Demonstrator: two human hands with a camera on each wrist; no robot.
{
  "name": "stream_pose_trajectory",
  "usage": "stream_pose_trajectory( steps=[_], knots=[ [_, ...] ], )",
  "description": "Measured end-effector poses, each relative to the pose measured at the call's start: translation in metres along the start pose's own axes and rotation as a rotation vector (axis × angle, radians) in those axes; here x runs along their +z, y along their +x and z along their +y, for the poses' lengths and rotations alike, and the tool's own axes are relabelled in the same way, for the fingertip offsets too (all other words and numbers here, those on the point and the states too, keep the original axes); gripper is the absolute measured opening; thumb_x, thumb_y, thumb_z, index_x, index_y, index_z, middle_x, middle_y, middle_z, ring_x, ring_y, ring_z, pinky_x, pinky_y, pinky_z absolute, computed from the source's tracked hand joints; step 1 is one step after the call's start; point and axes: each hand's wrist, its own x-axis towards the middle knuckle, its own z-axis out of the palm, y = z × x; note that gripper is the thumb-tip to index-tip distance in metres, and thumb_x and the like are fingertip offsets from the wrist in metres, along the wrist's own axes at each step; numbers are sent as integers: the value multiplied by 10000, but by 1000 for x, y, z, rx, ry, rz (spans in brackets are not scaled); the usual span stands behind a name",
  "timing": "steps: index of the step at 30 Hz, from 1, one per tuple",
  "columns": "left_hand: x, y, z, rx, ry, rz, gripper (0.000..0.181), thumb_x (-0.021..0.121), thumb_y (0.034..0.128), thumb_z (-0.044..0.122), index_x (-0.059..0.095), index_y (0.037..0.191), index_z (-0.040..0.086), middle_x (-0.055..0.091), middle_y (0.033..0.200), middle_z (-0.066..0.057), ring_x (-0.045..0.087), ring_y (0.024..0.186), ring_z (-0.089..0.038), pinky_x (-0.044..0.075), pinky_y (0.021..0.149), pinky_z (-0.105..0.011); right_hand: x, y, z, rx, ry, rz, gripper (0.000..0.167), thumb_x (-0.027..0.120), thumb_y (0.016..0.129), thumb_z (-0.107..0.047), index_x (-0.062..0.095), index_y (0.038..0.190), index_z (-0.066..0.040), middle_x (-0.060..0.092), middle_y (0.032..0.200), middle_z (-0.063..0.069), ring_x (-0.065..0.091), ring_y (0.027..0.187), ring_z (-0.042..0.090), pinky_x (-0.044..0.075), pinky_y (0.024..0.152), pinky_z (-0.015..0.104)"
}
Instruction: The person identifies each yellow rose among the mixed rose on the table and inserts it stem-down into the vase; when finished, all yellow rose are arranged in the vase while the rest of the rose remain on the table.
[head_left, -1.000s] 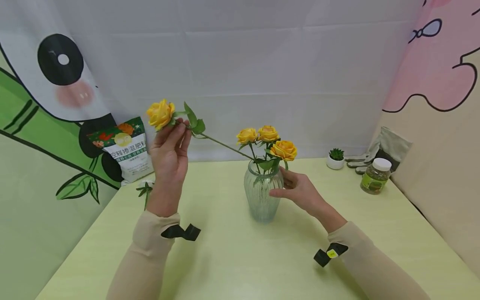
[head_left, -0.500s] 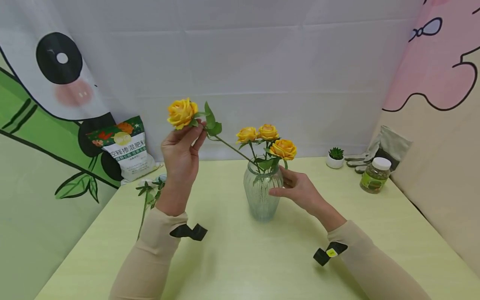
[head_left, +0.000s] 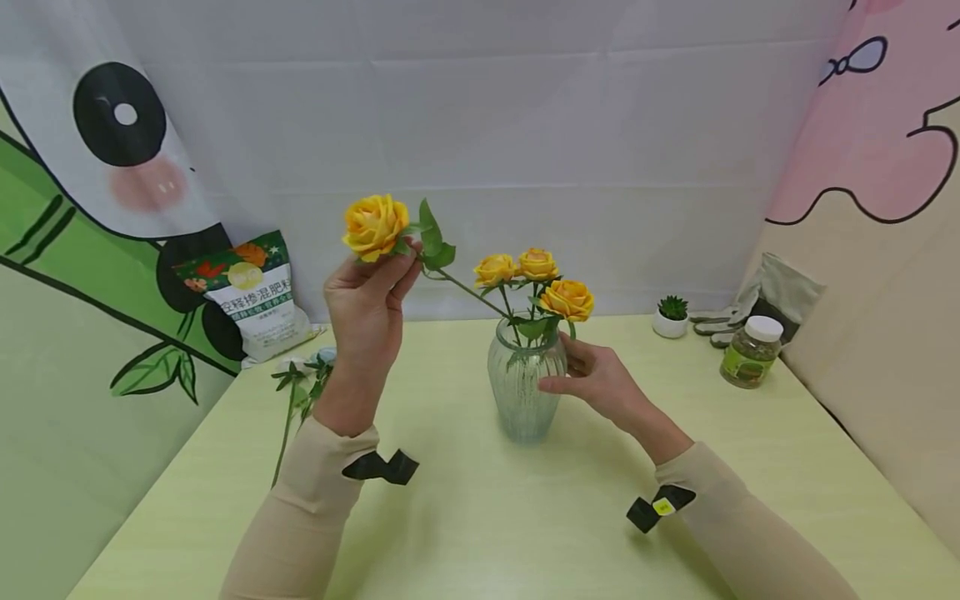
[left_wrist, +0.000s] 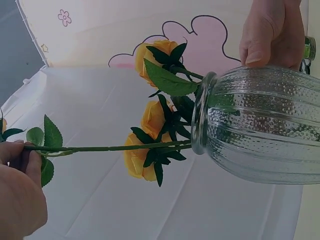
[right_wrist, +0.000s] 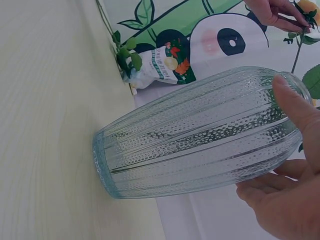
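Note:
My left hand (head_left: 366, 312) pinches the stem of a yellow rose (head_left: 377, 227) just below its bloom. That stem (left_wrist: 105, 148) slants down to the right, its lower end inside the mouth of a ribbed clear glass vase (head_left: 525, 392). Three other yellow roses (head_left: 567, 299) stand in the vase, their blooms above the rim. With thumb on the near side and fingers behind, my right hand (head_left: 600, 383) holds the vase at its upper right. In the right wrist view, the vase base (right_wrist: 102, 165) rests on the table and the thumb (right_wrist: 290, 100) lies along the glass near the rim.
Flowers with green stems (head_left: 288, 417) lie at the left, partly behind my left forearm. A fertilizer bag (head_left: 262, 300) leans at the back left. Toward the back right are a small potted succulent (head_left: 671, 317), grey gloves (head_left: 772, 292) and a white-lidded jar (head_left: 750, 354).
My left hand has moved right, toward the vase, carrying the rose, and more of its stem has gone into the vase. The right hand and the vase have stayed in place.

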Motion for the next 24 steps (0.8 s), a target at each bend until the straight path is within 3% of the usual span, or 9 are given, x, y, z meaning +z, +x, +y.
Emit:
stream_pose_trajectory(
  steps=[5, 14, 20, 24],
  knots=[
    [-2, 0, -8, -33, 1, 49, 360, 531, 889, -254, 778, 928, 5, 734, 938, -141, 734, 902, -259, 598, 810, -332, -1, 0, 0, -7, 2, 2, 968, 823, 851, -324, 251, 1570, -20, 357, 1573, 137, 432, 1388, 317, 414, 1087, 459],
    [-13, -4, -31, -210, -87, 205, 362, 543, 917, -226, 787, 857, 34, 744, 935, -128, 739, 894, -248, 594, 808, -324, 1, -1, 1, -10, 13, -1, 944, 822, 854, -311, 274, 1564, -16, 377, 1562, 136, 431, 1388, 319, 419, 1082, 456],
    [-13, -5, -43, -254, -90, 220, 342, 561, 913, -217, 782, 850, 36, 748, 930, -126, 744, 865, -237, 601, 777, -309, 1, 0, 1, -18, 11, 12, 848, 831, 844, -296, 395, 1530, -57, 498, 1481, 120, 496, 1342, 299, 462, 1052, 447],
    [-12, -6, -48, -275, -61, 223, 342, 564, 915, -212, 780, 859, 46, 750, 924, -114, 745, 853, -227, 603, 767, -306, 0, -1, 0, -32, 7, 10, 849, 832, 843, -303, 395, 1533, -72, 496, 1482, 116, 494, 1343, 287, 469, 1047, 439]
  ],
)
